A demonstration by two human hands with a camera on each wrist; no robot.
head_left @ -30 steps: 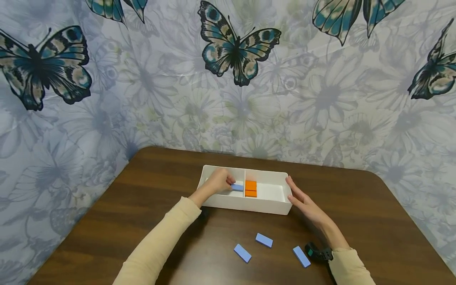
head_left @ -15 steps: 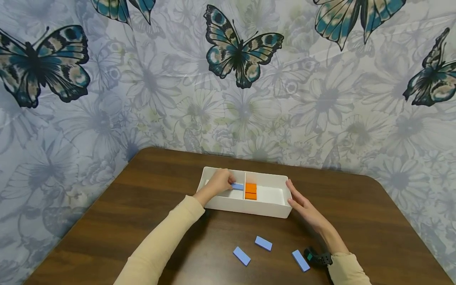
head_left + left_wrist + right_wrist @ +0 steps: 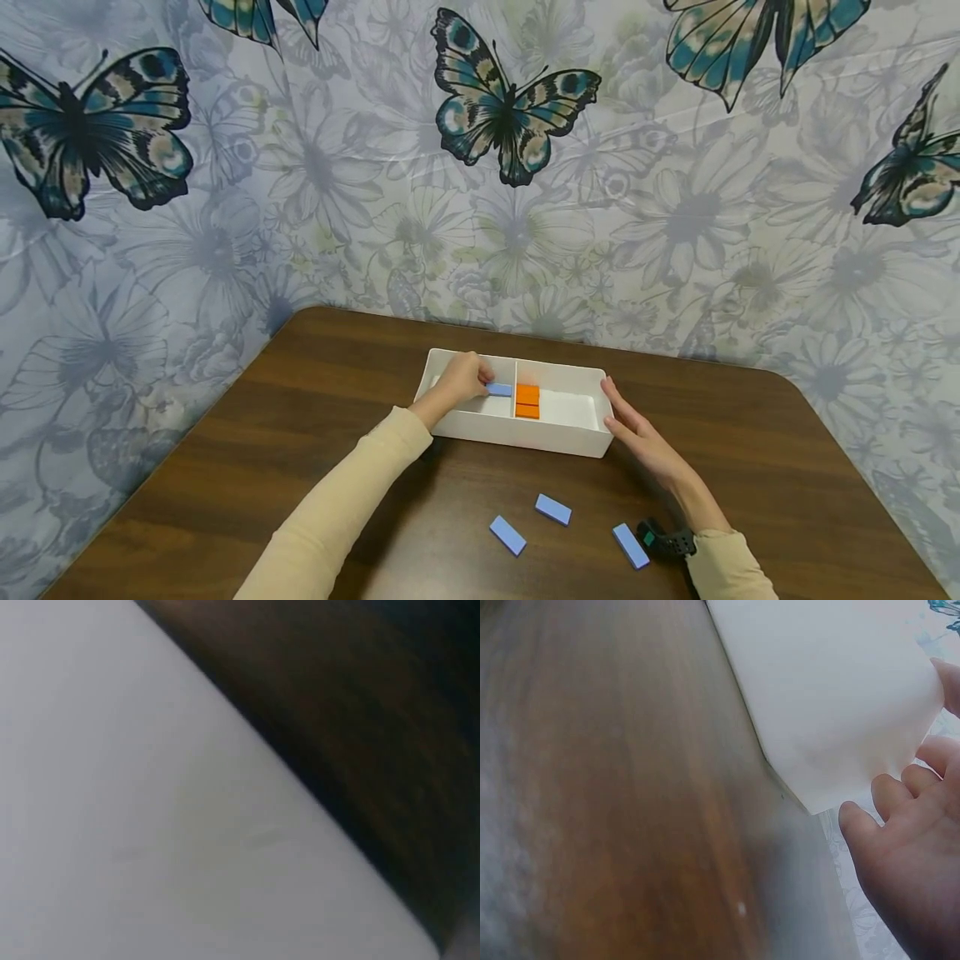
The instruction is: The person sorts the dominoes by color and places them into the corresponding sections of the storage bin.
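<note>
A white two-compartment box [image 3: 480,428] stands on the table. My left hand [image 3: 463,379] reaches into its left compartment, fingertips pinching the left end of a blue block [image 3: 500,389] that lies near the divider. The fingertips are partly hidden behind the hand. Against the box's right end rests my right hand [image 3: 645,437], fingers fairly straight; in the right wrist view its fingertips meet the white end wall [image 3: 840,697]. Two orange blocks, a rear one [image 3: 527,394] and a front one [image 3: 527,411], sit in the right compartment beside the divider.
Three more blue blocks lie on the brown table [image 3: 360,358] in front of the box: a left one [image 3: 507,535], a middle one [image 3: 553,509] and a right one [image 3: 631,546] close to the black wristband [image 3: 666,540]. Behind the table hangs a butterfly-patterned cloth [image 3: 337,217].
My left fingers have shifted only slightly at the blue block inside the left compartment. The right hand stays against the box's end. The head view has tilted a little.
</note>
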